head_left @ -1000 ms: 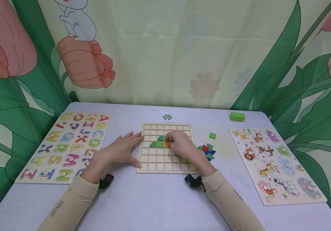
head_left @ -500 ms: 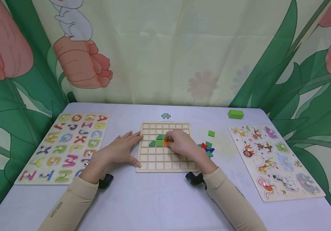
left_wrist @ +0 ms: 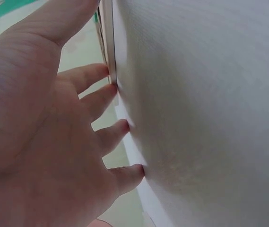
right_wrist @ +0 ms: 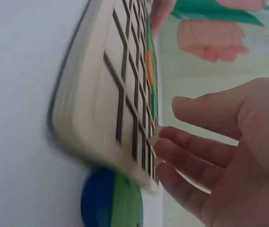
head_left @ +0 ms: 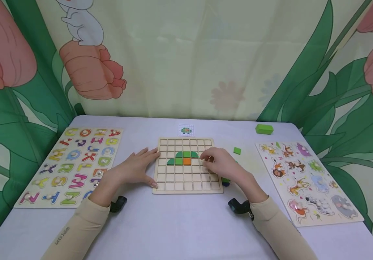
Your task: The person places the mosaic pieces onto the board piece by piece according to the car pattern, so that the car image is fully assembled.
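A wooden grid board [head_left: 180, 180] lies in the middle of the table. In its upper rows sit green pieces [head_left: 179, 157] forming a dome shape, with an orange square [head_left: 187, 161] under them. My left hand [head_left: 131, 169] lies flat on the table, its fingertips [left_wrist: 125, 125] against the board's left edge. My right hand [head_left: 220, 165] hovers over the board's right side with loosely curled fingers [right_wrist: 191, 151] and holds nothing. It covers most of a pile of coloured pieces [right_wrist: 110, 203] beside the board [right_wrist: 101, 94].
An alphabet puzzle [head_left: 72, 166] lies at the left and an animal puzzle [head_left: 307, 180] at the right. A small picture card [head_left: 186, 130] sits behind the board. A green square [head_left: 237, 150] and a green block [head_left: 264, 128] lie at the back right.
My right hand let go of the orange square, left it in the grid and drew back to the right over the board's edge. The left hand stayed put.
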### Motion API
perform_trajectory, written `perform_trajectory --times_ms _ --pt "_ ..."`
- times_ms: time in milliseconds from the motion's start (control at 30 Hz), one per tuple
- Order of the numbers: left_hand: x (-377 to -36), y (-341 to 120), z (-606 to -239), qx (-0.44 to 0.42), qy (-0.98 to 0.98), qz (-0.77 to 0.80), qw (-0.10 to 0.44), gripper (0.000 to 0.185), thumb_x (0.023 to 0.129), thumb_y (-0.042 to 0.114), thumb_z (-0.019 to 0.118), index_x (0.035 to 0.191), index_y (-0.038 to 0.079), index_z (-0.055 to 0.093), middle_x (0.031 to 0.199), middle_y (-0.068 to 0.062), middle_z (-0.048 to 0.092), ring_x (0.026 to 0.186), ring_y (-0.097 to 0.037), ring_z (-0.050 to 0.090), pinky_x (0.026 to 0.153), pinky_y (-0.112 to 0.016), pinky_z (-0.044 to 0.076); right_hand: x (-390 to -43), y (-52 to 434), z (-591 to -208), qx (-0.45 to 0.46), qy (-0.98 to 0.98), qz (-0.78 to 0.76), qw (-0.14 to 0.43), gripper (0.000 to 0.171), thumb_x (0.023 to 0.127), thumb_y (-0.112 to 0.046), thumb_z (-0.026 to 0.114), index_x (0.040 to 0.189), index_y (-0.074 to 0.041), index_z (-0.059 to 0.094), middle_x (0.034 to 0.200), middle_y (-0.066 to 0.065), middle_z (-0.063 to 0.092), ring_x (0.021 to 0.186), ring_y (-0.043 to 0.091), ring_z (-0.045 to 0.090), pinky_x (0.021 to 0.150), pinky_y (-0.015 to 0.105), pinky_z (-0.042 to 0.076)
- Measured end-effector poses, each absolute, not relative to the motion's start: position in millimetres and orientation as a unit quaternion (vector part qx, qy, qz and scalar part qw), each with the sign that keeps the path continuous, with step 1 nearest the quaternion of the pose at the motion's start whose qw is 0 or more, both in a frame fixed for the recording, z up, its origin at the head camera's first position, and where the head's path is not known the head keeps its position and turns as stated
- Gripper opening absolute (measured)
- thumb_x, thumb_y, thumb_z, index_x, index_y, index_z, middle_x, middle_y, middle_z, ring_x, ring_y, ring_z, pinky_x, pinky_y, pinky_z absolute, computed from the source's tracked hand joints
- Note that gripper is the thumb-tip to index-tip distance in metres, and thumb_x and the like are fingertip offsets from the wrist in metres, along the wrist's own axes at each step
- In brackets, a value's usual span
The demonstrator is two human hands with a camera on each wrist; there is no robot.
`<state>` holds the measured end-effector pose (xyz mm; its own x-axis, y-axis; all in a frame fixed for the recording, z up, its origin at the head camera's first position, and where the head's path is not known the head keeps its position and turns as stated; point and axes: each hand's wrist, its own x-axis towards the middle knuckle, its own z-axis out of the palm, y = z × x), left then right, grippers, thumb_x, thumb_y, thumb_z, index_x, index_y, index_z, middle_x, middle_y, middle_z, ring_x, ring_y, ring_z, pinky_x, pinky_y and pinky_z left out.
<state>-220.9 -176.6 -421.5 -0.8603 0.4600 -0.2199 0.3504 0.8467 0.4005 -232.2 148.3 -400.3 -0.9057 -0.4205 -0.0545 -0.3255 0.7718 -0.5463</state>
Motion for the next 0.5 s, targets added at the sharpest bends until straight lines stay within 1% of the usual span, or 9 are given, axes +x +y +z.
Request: perform_trajectory --times_ms 100,267,500 --pt "-221.0 -177.4 -422.3 0.219 0.947 0.175 0.155 0.12 0.062 0.063 0.084 0.157 0.015 0.03 0.167 -0.004 0.02 0.155 -0.04 0.012 0.116 -0.073 0.015 -235.7 163.3 -397.9 -0.189 0.937 -0.279 0.091 0.022 0.092 -0.01 0.064 0.113 -0.008 0.071 0.1 0.005 0.068 0.088 0.019 0.058 0.072 0.03 0.05" --pt "-220.4 -176.2 -422.1 0.216 0.946 0.184 0.16 0.119 0.062 0.064 0.084 0.157 0.015 0.03 0.167 -0.004 0.02 0.155 -0.04 0.012 0.116 -0.073 0.014 -241.3 185.4 -390.4 -0.164 0.95 -0.237 0.12 0.027 0.092 -0.01 0.064 0.118 -0.006 0.069 0.103 0.009 0.067 0.089 0.021 0.059 0.07 0.031 0.051" --pt "-220.0 -177.0 -419.2 0.216 0.947 0.176 0.157 0.12 0.062 0.063 0.084 0.157 0.015 0.029 0.167 -0.005 0.021 0.155 -0.04 0.012 0.117 -0.073 0.014 -243.5 198.6 -385.1 -0.133 0.962 -0.19 0.145 0.032 0.087 -0.001 0.066 0.119 -0.004 0.068 0.104 0.014 0.066 0.085 0.023 0.058 0.071 0.033 0.052"
